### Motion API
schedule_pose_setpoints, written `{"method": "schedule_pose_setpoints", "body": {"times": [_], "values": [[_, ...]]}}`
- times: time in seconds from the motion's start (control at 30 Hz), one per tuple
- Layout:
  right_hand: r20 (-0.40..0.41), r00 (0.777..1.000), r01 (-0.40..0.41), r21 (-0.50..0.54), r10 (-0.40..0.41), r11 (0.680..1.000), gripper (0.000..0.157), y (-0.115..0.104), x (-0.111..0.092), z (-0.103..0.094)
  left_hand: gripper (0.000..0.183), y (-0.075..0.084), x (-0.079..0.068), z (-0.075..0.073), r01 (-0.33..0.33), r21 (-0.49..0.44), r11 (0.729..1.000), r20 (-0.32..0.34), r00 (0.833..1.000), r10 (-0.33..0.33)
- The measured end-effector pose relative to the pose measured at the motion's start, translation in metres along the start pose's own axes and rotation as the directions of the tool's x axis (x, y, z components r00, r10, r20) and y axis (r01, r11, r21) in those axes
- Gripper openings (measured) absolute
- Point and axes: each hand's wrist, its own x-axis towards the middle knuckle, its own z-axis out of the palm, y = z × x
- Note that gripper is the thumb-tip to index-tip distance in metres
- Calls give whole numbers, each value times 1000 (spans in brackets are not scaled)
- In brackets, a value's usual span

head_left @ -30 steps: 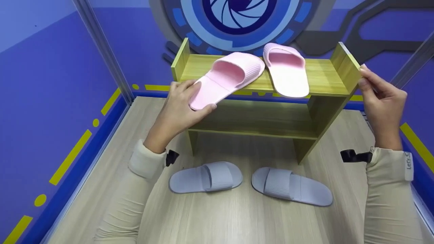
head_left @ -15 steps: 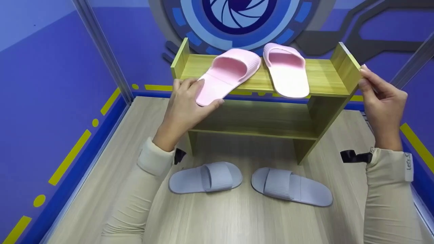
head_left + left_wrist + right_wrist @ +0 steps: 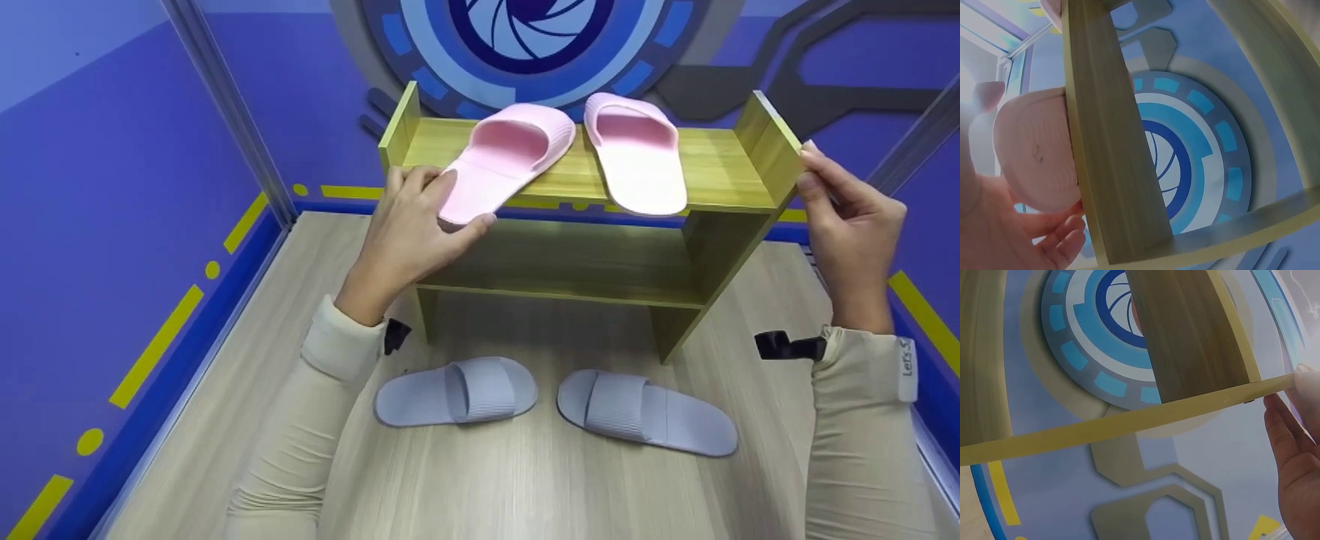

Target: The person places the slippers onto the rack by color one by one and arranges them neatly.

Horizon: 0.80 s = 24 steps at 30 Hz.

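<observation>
With my left hand (image 3: 409, 232) I grip the heel end of a pink slipper (image 3: 480, 180), fingers along its left edge and thumb at its near right. Its toe lies over the top board of a wooden shoe rack (image 3: 705, 161); the heel juts past the front edge. The left wrist view shows the underside of the slipper (image 3: 1039, 149) against that edge. A second pink slipper (image 3: 645, 176) lies to the right, heel also overhanging. My right hand (image 3: 855, 232) pinches the front edge of the rack's right side panel (image 3: 772, 139), thumb and fingers around it.
Two grey slippers, a left one (image 3: 457, 391) and a right one (image 3: 649, 412), lie on the wooden floor (image 3: 525, 487) before the rack. The rack's lower shelf (image 3: 585, 262) sits beneath the top board. Blue walls (image 3: 135, 187) stand on both sides and behind.
My left hand has moved right and forward, pushing the left pink slipper farther onto the top board and turning it to point more forward. My right hand keeps its hold on the panel.
</observation>
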Motion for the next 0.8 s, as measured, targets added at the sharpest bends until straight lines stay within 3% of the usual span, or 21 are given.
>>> {"method": "schedule_pose_setpoints", "body": {"times": [0.23, 0.53, 0.8], "values": [[1, 1000, 11, -4, -11, 1000, 25, -1, 0, 1, 60, -9, -3, -6, -34, -81, 996, 59, 998, 38], [-9, 1000, 10, 26, -10, 1000, 24, -1, 1, 0, 63, -12, -2, -4, -57, -137, 989, 12, 998, 59], [-9, 1000, 6, 3, -6, 1000, 24, -1, -1, 0, 69, -5, 1, 4, -45, -84, 995, -15, 999, 44]]}}
